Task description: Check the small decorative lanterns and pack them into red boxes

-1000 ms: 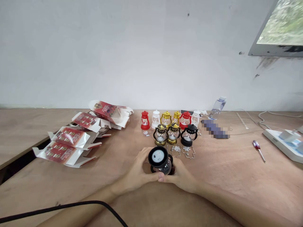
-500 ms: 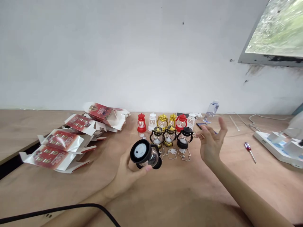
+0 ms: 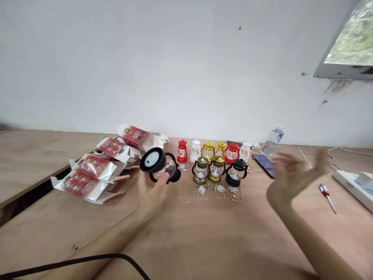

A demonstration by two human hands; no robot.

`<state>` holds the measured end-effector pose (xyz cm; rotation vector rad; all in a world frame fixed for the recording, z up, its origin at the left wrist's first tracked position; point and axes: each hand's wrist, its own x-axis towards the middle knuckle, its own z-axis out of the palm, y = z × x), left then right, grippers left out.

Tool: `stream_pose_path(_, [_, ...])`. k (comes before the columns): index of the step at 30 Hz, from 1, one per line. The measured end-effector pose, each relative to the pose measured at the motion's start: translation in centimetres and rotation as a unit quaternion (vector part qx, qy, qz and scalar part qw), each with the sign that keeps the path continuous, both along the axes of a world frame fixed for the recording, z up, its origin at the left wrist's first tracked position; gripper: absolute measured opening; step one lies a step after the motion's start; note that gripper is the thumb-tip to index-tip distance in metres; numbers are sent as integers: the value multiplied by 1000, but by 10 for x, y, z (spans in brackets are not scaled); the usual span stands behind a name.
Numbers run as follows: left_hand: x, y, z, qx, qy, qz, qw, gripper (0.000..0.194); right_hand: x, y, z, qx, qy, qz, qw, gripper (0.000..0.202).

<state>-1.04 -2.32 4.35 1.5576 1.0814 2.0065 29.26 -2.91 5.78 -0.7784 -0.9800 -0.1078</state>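
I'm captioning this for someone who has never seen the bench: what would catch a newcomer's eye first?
Probably the black lantern in the left hand, left of centre, tilted with its round base facing the viewer. Next, the cluster of red, white, gold and black lanterns standing near the wall. Then the red-and-white boxes on the left and the blurred, raised right hand.

No legible text anywhere
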Motion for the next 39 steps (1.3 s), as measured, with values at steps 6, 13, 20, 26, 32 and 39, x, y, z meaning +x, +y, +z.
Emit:
stream_pose_path(6, [-13, 14, -1, 53, 182, 86, 978, 41, -80, -24, -58, -91, -534, 119, 832, 37])
stream_pose_path(13, [-17, 15, -17, 186, 483, 97, 850, 40, -91, -25, -65, -65, -599, 122, 789, 18])
stream_pose_path(20, [-17, 15, -17, 193, 453, 69, 868, 46, -103, -17, -65, 65, -654, 25, 753, 29])
stream_pose_path(26, [-15, 15, -15, 158, 410, 43, 897, 35, -125, -2, -66, 70, -686, -42, 723, 29])
stream_pose_path(32, [-16, 14, -14, 150, 414, 4, 898, 35, -137, 2, -67, 53, -721, -46, 690, 21])
stream_pose_path(39, [-20, 13, -9, 49, 402, 28, 914, 35, -128, -4, -61, 138, -679, -5, 722, 23])
